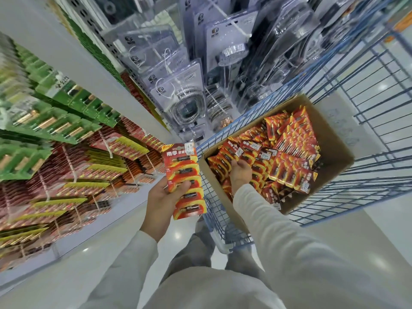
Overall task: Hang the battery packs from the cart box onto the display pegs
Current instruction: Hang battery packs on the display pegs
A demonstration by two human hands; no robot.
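Red battery packs [276, 157] still crowded the cardboard box [334, 139] — left hand [160, 197] gripped a fanned stack [185, 181], right hand [240, 169] grasped another; display pegs [73, 175] awaited.

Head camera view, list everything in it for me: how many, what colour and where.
held battery packs: fanned stack of several, red-orange, in left hand
boxed battery packs: many, red-orange, piled in cardboard box
cardboard box: one, brown, inside cart
cart: one, blue wire, right
hanging packs: many, green, red, yellow, on display pegs, left
blister packs: many, clear, hoses and shower heads, top centre
floor: pale, glossy, below
left hand: one, grips the fanned stack, centre
right hand: one, fingers curled on boxed battery packs
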